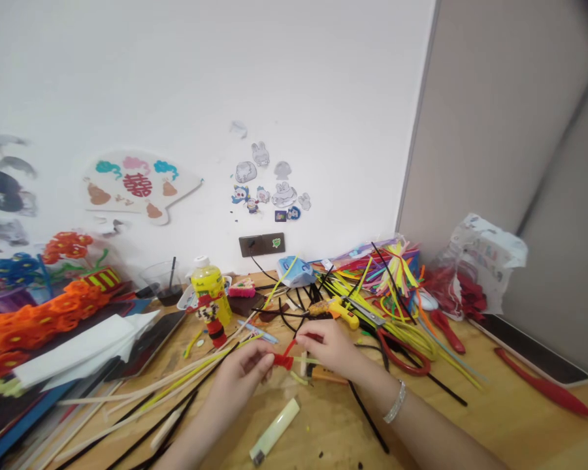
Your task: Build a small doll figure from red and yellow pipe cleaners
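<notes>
Just above the middle of the wooden table, my left hand (245,371) pinches a small wound piece of red pipe cleaner (283,361). From its right, my right hand (332,349) grips the free red end, which slants up from the wound part. A pale greenish stem seems to run from the red piece towards my right hand, though where it ends is hidden. Below both hands lies a pale yellow lighter (276,427). A figure made of red, black and white pipe cleaner (214,320) stands behind my left hand, by a yellow bottle (210,284).
Scissors with red handles (404,356) and a yellow-handled tool (336,310) lie behind my right hand. A heap of coloured pipe cleaners (382,267) fills the back right. Long stems (166,385) stretch across the left. Orange fuzzy flowers (44,316) crowd the far left.
</notes>
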`<state>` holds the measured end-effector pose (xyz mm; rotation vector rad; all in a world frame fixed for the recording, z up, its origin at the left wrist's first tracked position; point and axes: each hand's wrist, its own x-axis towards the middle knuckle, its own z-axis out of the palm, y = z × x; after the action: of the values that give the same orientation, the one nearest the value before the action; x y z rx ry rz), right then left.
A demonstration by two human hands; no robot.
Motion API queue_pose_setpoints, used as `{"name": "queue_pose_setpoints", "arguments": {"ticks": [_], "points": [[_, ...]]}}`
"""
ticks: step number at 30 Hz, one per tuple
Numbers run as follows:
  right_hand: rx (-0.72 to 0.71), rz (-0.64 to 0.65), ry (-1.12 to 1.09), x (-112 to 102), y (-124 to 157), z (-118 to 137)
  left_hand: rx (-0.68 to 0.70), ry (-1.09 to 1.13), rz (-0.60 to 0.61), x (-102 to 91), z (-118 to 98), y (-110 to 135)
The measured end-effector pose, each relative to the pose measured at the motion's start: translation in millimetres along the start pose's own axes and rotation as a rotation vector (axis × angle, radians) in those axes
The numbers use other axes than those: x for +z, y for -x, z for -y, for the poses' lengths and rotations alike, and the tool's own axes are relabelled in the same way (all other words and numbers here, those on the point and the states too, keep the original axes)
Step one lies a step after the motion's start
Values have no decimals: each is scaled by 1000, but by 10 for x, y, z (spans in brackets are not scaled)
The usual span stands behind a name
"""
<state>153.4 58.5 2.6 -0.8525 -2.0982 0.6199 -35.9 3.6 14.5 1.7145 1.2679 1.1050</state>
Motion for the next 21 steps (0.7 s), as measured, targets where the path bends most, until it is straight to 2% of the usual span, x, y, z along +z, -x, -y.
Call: {"name": "queue_pose_setpoints", "arguments": {"ticks": [3,6,9,12,14,17,21], "points": [[32,90,-76,177,35,-10,-17,116,-62,35,-23,6],[-15,193,119,338,112,96,-21,125,-172,77,4,-1],[-170,225,459,365,175,245,32,-34,-288,80,63,-12],[-324,165,584,247,176,322,121,-252,-305,45,91,-8],[-309,81,542,136,143,308,160,-327,-235,23,74,3],[-155,-17,353,13,67,206,157,-321,-110,15,22,22],[50,-16,-7,31,-6,38,94,-137,-22,34,-9,30]]}}
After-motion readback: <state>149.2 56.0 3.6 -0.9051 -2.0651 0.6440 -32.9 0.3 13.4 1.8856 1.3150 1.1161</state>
